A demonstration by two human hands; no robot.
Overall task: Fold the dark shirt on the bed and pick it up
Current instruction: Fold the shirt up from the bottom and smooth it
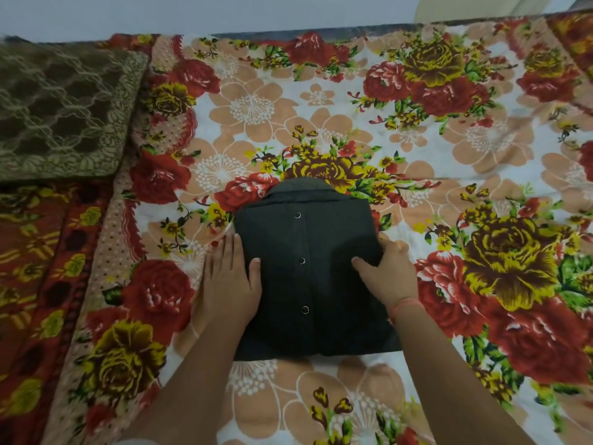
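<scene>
The dark shirt (pixel 308 239) lies folded into a compact rectangle on the floral bed sheet (pixel 353 97), collar at the far end and a row of snap buttons down its middle. My left hand (pixel 229 284) rests at the shirt's left edge, fingers flat alongside it on the sheet and thumb on top of the fabric. My right hand (pixel 385 274) holds the right edge, thumb on top and fingers curled around the side. The shirt rests flat on the bed.
A brown lace-patterned pillow (pixel 61 110) sits at the far left of the bed. A red and yellow patterned blanket (pixel 35 268) runs along the left side. A pale wall (pixel 224 11) borders the far edge of the bed.
</scene>
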